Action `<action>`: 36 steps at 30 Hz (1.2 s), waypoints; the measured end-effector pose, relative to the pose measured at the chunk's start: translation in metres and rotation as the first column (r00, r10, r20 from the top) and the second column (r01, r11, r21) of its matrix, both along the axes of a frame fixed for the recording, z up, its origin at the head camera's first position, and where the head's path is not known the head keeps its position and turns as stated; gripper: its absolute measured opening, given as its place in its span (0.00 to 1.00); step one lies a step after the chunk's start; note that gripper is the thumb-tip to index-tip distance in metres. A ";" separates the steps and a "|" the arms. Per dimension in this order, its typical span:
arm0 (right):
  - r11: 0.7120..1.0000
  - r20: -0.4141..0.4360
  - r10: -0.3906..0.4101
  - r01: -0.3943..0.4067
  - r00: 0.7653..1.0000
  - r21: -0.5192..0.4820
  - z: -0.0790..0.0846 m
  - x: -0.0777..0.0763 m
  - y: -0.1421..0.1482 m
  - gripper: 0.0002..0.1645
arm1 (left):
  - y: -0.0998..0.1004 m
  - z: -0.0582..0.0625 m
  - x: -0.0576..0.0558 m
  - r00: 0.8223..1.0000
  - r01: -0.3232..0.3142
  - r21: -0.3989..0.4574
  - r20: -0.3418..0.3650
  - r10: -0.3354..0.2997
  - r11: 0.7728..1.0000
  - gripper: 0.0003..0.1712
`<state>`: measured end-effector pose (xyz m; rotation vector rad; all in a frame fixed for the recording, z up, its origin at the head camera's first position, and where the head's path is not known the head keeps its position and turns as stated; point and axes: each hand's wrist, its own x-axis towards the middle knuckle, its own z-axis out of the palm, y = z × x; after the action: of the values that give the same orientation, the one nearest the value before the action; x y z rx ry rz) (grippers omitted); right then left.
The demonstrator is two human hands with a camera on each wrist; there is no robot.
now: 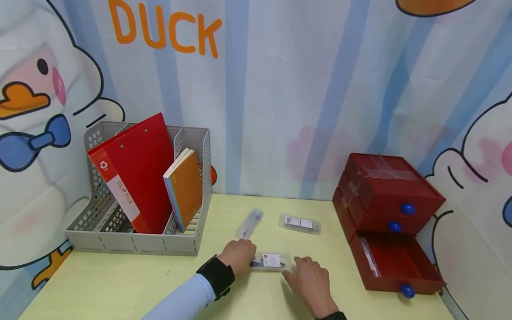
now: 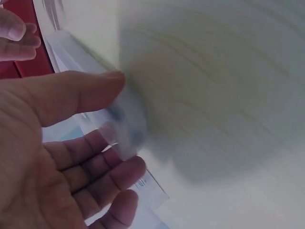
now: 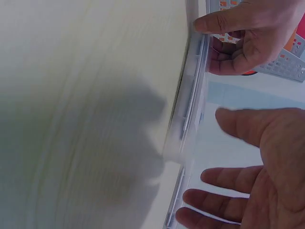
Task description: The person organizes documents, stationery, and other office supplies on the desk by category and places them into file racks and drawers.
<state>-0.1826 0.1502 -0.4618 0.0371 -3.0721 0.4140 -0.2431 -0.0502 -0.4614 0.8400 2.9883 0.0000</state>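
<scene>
A clear plastic pen case (image 1: 272, 262) with a white label and dark items inside lies on the table between the hands. My left hand (image 1: 239, 255) holds its left end, with the thumb on one long side and the fingertips on the other in the left wrist view. By the case's right end is my right hand (image 1: 311, 281); in the right wrist view its thumb and fingers (image 3: 214, 205) stand spread apart with nothing between them. Two similar clear cases lie farther back, one with blue items (image 1: 250, 223) and one with white labels (image 1: 299, 224).
On the left stands a grey perforated organizer (image 1: 132, 245) with a red clip file (image 1: 140, 178) and several notebooks (image 1: 188, 189). At the right is a red drawer box (image 1: 394, 178) with blue knobs. Its bottom drawer (image 1: 400, 262) is pulled out and contains a pale flat item.
</scene>
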 end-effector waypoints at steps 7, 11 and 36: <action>0.996 -0.019 0.088 -0.088 0.996 -0.017 -0.004 0.001 -0.002 0.43 | 0.002 0.005 0.002 0.996 0.077 0.002 -0.047 -0.077 0.997 0.14; 0.993 -0.003 0.120 -0.120 0.993 -0.001 -0.003 0.002 -0.004 0.45 | 0.005 0.008 0.002 0.992 0.118 0.010 -0.050 -0.117 0.993 0.19; 0.988 -0.069 0.148 -0.145 0.987 0.044 -0.006 0.003 -0.006 0.24 | 0.006 0.012 0.006 0.987 0.147 0.064 -0.069 -0.143 0.987 0.25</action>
<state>-0.1797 0.1437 -0.4677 0.2747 -3.0166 0.3506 -0.2368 -0.0444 -0.4491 1.0837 2.9937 0.0742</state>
